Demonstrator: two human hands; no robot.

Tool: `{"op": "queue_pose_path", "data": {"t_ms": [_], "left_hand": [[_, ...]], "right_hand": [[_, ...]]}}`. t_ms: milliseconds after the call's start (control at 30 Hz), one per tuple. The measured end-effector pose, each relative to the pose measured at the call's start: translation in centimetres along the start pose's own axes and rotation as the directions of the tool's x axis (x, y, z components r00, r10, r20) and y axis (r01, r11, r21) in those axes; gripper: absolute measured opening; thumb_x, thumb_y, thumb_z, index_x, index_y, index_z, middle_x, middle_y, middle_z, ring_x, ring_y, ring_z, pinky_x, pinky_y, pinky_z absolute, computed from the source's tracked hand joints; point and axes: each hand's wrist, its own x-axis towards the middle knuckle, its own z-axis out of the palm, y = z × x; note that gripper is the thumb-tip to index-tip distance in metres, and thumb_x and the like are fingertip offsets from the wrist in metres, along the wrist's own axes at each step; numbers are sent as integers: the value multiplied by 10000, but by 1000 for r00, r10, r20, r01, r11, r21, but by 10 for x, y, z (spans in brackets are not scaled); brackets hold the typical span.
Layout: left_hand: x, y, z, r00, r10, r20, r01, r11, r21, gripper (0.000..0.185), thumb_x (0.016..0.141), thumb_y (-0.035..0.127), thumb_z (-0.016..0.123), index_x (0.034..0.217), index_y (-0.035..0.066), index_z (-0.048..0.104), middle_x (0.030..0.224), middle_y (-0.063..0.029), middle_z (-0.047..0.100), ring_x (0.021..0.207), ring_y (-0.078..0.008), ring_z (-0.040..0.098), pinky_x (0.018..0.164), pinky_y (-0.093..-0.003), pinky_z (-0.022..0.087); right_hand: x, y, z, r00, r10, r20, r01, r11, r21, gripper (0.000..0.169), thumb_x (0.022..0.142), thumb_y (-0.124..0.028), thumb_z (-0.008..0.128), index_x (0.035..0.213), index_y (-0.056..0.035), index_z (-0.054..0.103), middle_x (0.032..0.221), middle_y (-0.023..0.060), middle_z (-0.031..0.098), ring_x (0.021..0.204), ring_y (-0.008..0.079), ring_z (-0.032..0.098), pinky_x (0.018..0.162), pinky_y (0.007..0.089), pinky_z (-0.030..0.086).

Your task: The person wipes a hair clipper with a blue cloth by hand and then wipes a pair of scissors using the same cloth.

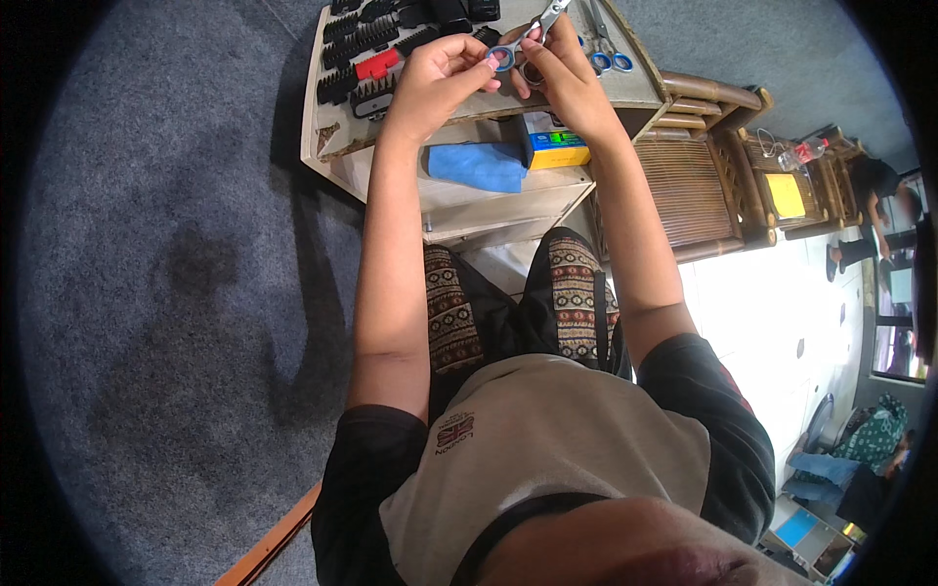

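My left hand (443, 84) pinches the blue-ringed finger loop of a pair of metal hair scissors (546, 18) between thumb and fingers. My right hand (560, 73) is wrapped around the same scissors near the pivot and the other loop, with the blades pointing away from me. Both hands are over the wooden cabinet top (630, 80). More scissors with blue rings (601, 61) lie just right of my right hand. On the left, several black clipper guard combs (370, 44) and a red one (377, 65) lie in rows.
Below the top, a shelf holds a folded blue cloth (476, 167) and a blue and yellow box (558, 152). Bamboo chairs (681, 190) stand to the right, bearing a plastic bottle (802, 154) and a yellow item (784, 195). Other people are at the far right.
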Motion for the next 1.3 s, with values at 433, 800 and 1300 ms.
{"op": "queue_pose_path", "data": {"t_ms": [433, 800, 1300], "left_hand": [[1, -1, 0, 1000, -8, 19, 8, 1000, 10, 97, 876, 78, 584, 930, -2, 586, 870, -35, 619, 744, -79, 592, 699, -204, 483], [0, 2, 1, 1000, -24, -1, 24, 1000, 7, 121, 874, 97, 595, 938, -6, 596, 879, -40, 627, 739, -83, 599, 696, -208, 489], [1, -2, -2, 1000, -20, -16, 20, 1000, 16, 95, 878, 86, 589, 921, 3, 606, 871, -30, 628, 757, -65, 582, 695, -212, 497]], "right_hand": [[0, 1, -1, 1000, -19, -6, 19, 1000, 3, 54, 944, -55, 372, 988, -39, 344, 901, 89, 505, 602, 108, 501, 538, 238, 381], [0, 1, -1, 999, -42, 3, 43, 998, -51, 43, 951, -51, 361, 982, -45, 332, 831, 50, 455, 583, 101, 490, 520, 236, 365], [0, -1, -2, 999, 17, 32, -14, 995, -103, 53, 950, -55, 368, 937, -55, 317, 742, 33, 444, 570, 82, 462, 511, 228, 339]]}}
